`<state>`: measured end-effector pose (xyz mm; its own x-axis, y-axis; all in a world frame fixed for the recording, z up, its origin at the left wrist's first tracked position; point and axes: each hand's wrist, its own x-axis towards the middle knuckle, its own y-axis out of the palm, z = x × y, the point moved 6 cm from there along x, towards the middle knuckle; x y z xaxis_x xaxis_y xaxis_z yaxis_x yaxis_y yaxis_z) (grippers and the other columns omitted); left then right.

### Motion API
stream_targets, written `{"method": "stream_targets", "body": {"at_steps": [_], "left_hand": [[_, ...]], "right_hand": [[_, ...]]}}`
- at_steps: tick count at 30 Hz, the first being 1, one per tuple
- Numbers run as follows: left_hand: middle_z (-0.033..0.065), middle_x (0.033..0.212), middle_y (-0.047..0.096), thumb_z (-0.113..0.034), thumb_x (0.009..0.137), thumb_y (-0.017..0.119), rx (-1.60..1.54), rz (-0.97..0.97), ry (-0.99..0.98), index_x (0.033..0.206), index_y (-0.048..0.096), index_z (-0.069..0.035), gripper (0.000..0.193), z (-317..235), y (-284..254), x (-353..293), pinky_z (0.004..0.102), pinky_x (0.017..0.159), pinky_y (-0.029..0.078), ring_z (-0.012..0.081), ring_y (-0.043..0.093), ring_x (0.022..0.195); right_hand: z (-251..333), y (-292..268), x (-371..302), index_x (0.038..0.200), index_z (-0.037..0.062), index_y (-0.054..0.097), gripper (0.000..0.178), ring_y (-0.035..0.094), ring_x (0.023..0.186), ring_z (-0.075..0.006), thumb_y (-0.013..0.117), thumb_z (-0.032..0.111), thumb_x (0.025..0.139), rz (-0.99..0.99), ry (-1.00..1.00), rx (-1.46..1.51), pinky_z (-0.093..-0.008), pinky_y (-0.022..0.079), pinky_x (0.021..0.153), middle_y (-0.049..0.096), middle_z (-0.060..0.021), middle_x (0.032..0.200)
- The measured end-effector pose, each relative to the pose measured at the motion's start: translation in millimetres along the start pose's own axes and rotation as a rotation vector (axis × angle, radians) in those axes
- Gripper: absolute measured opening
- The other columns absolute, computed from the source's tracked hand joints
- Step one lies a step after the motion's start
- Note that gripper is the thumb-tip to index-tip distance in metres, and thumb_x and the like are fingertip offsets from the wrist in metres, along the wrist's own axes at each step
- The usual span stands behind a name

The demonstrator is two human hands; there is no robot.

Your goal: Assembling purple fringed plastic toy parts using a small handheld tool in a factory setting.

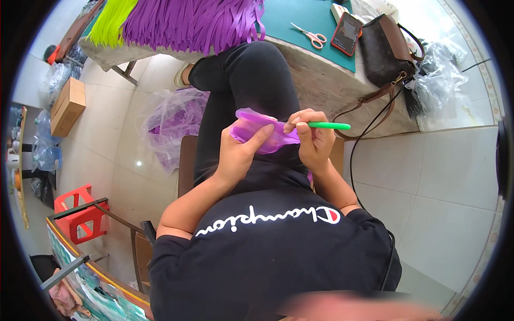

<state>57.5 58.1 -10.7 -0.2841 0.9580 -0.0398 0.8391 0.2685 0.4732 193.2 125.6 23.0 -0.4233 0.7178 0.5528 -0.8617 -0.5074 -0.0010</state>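
Above my lap, my left hand (241, 147) grips a thin, see-through purple piece of soft plastic or rubber (274, 142), the thumb pressed on its upper face. My right hand (315, 140) pinches a slim tool with a bright green handle (333, 126). The handle sticks out to the right, and a thin dark tip points left at the purple piece's right edge. Fingers partly hide that tip, so I cannot tell its exact kind. Both hands are close together, the right fingertips at the edge of the purple piece.
Ahead, purple strips (187, 24) and lime green strips (111, 24) hang over the table edge. Scissors (312, 37), a phone (347, 33) and a handbag (385, 51) lie to their right. A clear bag of purple pieces (174, 120), a box (69, 107) and a red stool (83, 214) stand left.
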Motion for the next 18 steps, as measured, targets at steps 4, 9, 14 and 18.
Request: {"method": "stream_targets", "body": {"at_steps": [4, 9, 14, 18], "left_hand": [[0.0065, 0.088, 0.069, -0.008, 0.089, 0.066, 0.057, -0.010, 0.037, 0.099, 0.066, 0.002, 0.015, -1.6, -0.4, 0.7, 0.0239, 0.071, 0.051, 0.0098, 0.064, 0.078], [0.0064, 0.087, 0.069, -0.009, 0.088, 0.066, 0.187, 0.050, 0.020, 0.101, 0.066, 0.002, 0.017, 0.0, 4.2, -3.1, 0.0225, 0.070, 0.050, 0.0093, 0.064, 0.078], [0.0070, 0.090, 0.069, -0.011, 0.088, 0.067, 0.119, 0.096, -0.084, 0.101, 0.065, 0.002, 0.019, 12.2, 5.0, -2.7, 0.0229, 0.072, 0.050, 0.0096, 0.064, 0.081], [0.0052, 0.088, 0.066, -0.013, 0.086, 0.069, 0.222, 0.033, 0.094, 0.107, 0.060, 0.000, 0.026, -1.1, 3.7, 1.3, 0.0234, 0.075, 0.049, 0.0102, 0.063, 0.083]], "right_hand": [[2.2, -0.6, 0.1, 0.091, -0.0004, 0.056, 0.003, 0.062, 0.071, -0.0165, 0.059, 0.002, 0.091, -0.001, -0.067, -0.118, -0.0276, 0.050, 0.064, 0.062, -0.0127, 0.081], [13.4, -6.7, 15.2, 0.091, 0.0003, 0.055, 0.005, 0.061, 0.071, -0.0160, 0.056, 0.005, 0.093, 0.065, -0.375, -0.613, -0.0274, 0.051, 0.068, 0.062, -0.0111, 0.079], [11.5, -55.7, 41.5, 0.085, 0.0006, 0.056, 0.008, 0.061, 0.071, -0.0159, 0.054, 0.003, 0.092, -0.345, 0.091, -0.159, -0.0273, 0.051, 0.068, 0.065, -0.0097, 0.083], [-8.5, -21.7, 30.0, 0.090, -0.0003, 0.061, 0.011, 0.059, 0.071, -0.0123, 0.057, 0.010, 0.094, 0.105, 0.352, -0.093, -0.0256, 0.049, 0.067, 0.066, -0.0079, 0.084]]}}
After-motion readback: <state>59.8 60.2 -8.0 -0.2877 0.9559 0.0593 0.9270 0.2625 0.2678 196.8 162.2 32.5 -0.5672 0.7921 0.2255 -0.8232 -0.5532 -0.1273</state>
